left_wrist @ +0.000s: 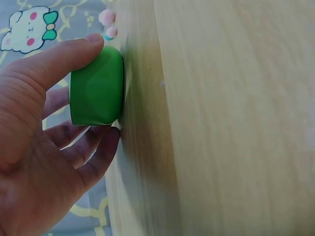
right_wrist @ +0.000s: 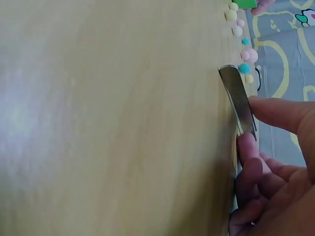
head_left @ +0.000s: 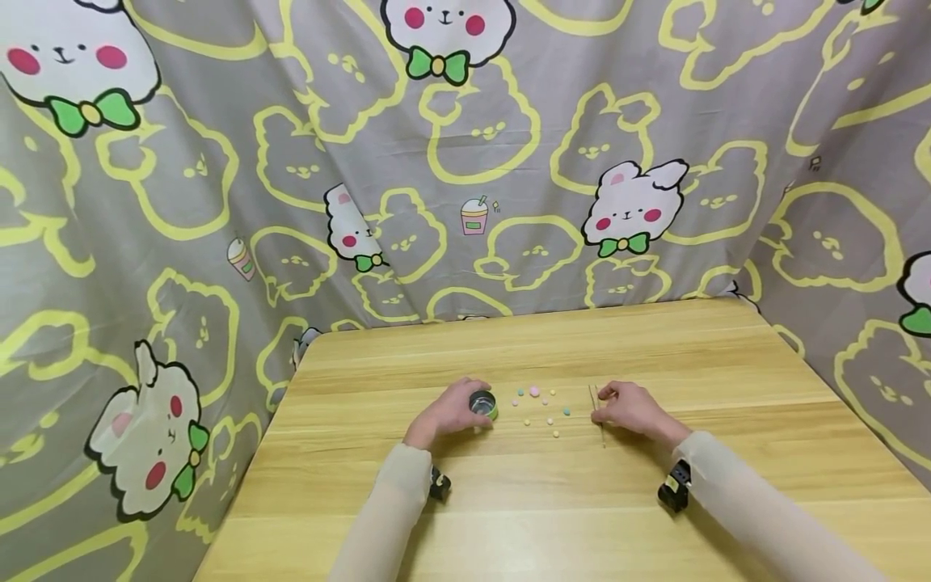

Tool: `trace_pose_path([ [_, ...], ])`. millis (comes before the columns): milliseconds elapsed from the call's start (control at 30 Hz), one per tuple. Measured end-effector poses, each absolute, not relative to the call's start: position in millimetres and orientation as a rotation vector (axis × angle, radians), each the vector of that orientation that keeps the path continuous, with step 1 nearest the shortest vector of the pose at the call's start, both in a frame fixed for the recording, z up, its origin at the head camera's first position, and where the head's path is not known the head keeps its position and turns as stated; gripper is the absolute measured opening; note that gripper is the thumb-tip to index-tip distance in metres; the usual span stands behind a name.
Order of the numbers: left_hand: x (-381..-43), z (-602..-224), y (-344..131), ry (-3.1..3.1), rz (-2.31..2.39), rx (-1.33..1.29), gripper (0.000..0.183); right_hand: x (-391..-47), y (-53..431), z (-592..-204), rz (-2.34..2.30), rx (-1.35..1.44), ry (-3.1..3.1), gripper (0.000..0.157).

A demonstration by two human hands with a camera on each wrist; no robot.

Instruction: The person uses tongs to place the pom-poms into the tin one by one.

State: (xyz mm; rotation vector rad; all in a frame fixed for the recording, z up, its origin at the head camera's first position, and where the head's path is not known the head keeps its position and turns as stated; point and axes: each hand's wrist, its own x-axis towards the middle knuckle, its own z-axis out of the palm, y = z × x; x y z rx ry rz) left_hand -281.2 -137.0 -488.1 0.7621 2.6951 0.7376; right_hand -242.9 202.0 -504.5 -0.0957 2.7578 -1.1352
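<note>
My left hand point(head_left: 456, 406) curls round a small round green container point(left_wrist: 97, 88), thumb on one side and fingers on the other. The container stands on the wooden table with its open top up, showing a silvery inside in the head view. Over to the right, my right hand point(head_left: 627, 408) pinches a pair of metal tweezers point(right_wrist: 237, 96) between thumb and fingers, low at the tabletop. Several small pompoms lie scattered between the two hands, among them a pink pompom point(head_left: 534, 391), a teal pompom point(head_left: 566, 412) and a yellow pompom point(head_left: 556, 434).
The wood-grain table point(head_left: 524, 517) spreads under both arms. A grey curtain point(head_left: 509, 267) with cartoon animals hangs behind and along the sides. Black devices are strapped to the left wrist point(head_left: 440, 483) and right wrist point(head_left: 675, 487).
</note>
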Motion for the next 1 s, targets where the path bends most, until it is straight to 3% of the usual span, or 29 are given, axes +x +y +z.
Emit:
trace_pose_path([
  [1000,-287.1,-496.4,-139.3,2.666,0.848,0.734,0.063,-253.0,218.1,-505.0,-1.227,-0.143,2.589,0.044],
])
